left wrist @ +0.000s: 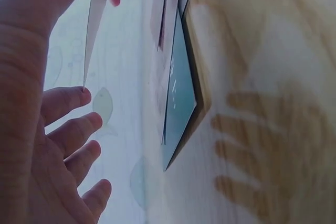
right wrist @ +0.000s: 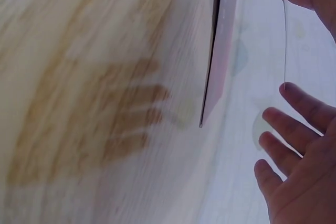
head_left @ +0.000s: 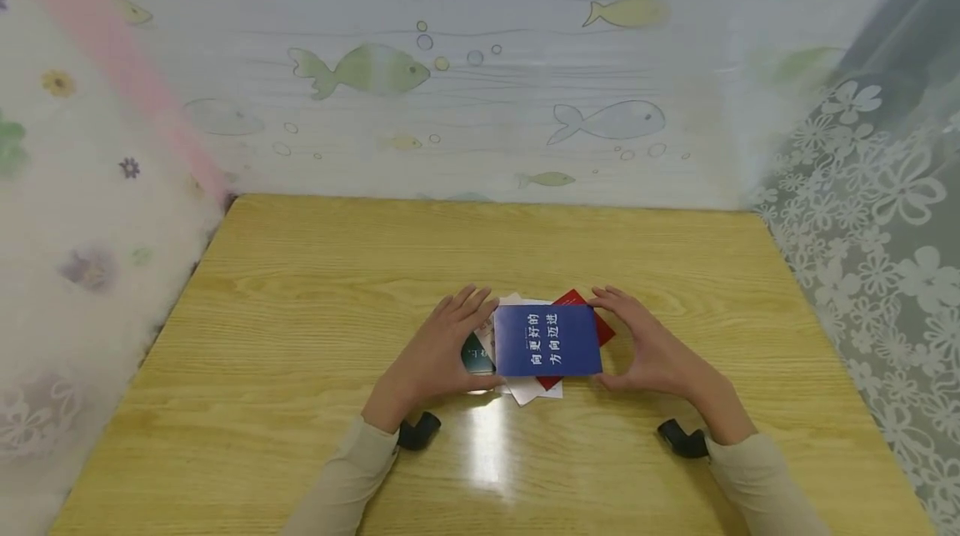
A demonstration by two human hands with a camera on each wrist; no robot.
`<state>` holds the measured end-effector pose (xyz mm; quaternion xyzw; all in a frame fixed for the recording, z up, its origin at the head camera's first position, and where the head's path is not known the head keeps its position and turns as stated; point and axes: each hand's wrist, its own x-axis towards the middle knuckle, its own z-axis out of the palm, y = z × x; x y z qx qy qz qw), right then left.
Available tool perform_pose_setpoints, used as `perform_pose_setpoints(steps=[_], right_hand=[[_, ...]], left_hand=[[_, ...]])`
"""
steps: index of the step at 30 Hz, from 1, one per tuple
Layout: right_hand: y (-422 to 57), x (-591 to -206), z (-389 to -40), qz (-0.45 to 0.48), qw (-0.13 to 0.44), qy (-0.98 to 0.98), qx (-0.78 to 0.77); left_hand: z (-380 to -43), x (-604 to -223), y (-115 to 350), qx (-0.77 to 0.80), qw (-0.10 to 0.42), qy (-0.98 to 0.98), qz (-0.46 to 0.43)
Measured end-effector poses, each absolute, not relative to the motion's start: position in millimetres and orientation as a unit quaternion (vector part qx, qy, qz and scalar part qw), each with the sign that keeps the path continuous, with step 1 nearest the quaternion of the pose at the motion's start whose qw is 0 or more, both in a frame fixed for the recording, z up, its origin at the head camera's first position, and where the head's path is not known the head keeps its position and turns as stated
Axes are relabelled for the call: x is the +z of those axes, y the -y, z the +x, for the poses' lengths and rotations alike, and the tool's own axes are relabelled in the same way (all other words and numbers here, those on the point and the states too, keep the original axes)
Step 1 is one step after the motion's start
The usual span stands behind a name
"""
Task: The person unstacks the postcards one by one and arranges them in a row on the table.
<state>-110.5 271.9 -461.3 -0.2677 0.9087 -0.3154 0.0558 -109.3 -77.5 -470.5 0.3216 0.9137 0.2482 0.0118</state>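
Observation:
Both hands hold a blue card (head_left: pixel 547 344) with white Chinese characters, raised over a loose pile of other cards. My left hand (head_left: pixel 441 348) pinches its left side, thumb at the near corner and forefinger at the far corner. On the opposite side, the right hand (head_left: pixel 663 353) grips it the same way. In both wrist views the held card (left wrist: pixel 94 24) shows as a thin edge between thumb and forefinger, the other fingers spread. Beneath it lie a red card (head_left: pixel 606 331), a dark green card (head_left: pixel 476 358) and pale cards (head_left: pixel 525 391), fanned at different angles and partly hidden.
The pile lies on a wood-grain table (head_left: pixel 300 311). Behind the table hangs a pale curtain (head_left: pixel 495 136) printed with fish, and a lace curtain (head_left: pixel 885 211) borders the right side. Black curved pieces (head_left: pixel 422 431) sit at both wrists.

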Motion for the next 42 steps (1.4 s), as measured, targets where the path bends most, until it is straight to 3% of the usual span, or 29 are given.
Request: perform_pose_setpoints(steps=[11,21,42], right_hand=[[-271.5,-463.7,-116.2,-0.267,0.052,-0.902,-0.335],[-270.7,-464.4,-122.0,-0.275,0.043,-0.902,-0.329],[-268.5,-465.3,-157.4,-0.257,0.05,-0.903,-0.34]], left_hand=[[-115.7,-466.8,81.2,0.255,0.028,-0.911,0.322],[-121.2,-469.0,82.6,0.233,-0.003,-0.918,0.319],[-158.5,-464.3,78.6,0.244,0.03,-0.92,0.305]])
